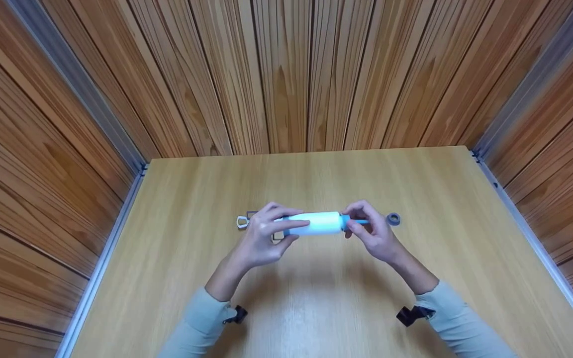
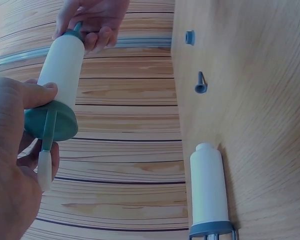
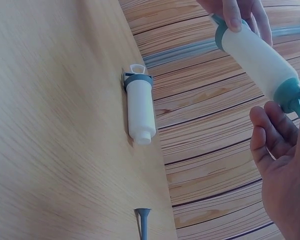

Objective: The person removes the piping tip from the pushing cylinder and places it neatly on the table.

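Between my two hands an icing syringe with a white barrel [image 1: 320, 223] is held level above the table. My left hand [image 1: 264, 238] grips its plunger end, thumb and fingers around the teal collar [image 2: 65, 122]. A teal rod with a white tip [image 2: 44, 170] sticks out past that collar. At the other end, my right hand [image 1: 377, 237] pinches the teal nozzle cap [image 3: 288, 94] between thumb and fingers. The slim nozzle points to the right, partly hidden by the fingers.
A second white icing syringe [image 2: 208, 187] with a grey-blue collar lies on the table [image 1: 192, 199], mostly behind my left hand in the head view. A loose grey-blue nozzle [image 2: 201, 86] and a small ring [image 1: 393, 219] lie farther right. Wooden walls [image 1: 286, 74] enclose the table.
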The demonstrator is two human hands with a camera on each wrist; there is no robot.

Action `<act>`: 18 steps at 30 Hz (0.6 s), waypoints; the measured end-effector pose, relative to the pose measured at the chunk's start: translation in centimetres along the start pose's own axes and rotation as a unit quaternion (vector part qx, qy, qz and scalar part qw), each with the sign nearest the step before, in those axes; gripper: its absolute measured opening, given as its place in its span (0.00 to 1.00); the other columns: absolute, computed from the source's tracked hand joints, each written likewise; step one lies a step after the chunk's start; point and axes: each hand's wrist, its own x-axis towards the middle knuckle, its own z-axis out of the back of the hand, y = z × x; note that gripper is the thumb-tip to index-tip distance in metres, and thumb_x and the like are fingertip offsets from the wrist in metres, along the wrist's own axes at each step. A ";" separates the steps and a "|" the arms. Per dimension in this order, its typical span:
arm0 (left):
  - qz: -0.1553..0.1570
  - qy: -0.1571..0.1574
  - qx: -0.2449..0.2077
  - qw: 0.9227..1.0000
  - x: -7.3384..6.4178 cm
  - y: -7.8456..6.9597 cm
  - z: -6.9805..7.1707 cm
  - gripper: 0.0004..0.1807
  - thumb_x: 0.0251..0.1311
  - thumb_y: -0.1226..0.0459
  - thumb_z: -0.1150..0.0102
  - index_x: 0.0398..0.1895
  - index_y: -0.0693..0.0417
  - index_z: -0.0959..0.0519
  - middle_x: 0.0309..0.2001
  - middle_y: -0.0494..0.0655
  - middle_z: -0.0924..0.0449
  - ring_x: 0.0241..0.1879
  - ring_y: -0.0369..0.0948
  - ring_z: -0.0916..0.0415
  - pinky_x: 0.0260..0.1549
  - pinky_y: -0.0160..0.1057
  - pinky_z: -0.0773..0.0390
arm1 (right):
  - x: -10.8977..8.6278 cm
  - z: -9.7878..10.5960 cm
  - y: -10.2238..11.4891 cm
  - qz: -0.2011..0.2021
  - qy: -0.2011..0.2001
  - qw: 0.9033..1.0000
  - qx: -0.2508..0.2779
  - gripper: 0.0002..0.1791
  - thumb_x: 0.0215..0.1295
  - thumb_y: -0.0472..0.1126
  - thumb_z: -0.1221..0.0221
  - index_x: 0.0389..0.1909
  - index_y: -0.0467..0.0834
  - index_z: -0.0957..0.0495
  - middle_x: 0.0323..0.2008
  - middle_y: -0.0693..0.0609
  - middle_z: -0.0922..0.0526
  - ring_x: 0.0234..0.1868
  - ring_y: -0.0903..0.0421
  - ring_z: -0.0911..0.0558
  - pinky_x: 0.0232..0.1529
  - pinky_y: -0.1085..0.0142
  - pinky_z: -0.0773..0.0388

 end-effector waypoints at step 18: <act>0.000 0.001 -0.003 1.000 0.1 0.0 0.0 0.22 0.59 0.73 0.18 0.57 0.48 0.06 0.59 0.54 0.06 0.55 0.53 0.15 0.47 0.52 0.08 | 0.0 0.0 -0.2 0.028 -0.002 1.000 0.003 0.18 0.69 0.16 0.45 0.59 0.21 0.30 0.52 0.61 0.18 0.46 0.65 0.15 0.45 0.69 0.11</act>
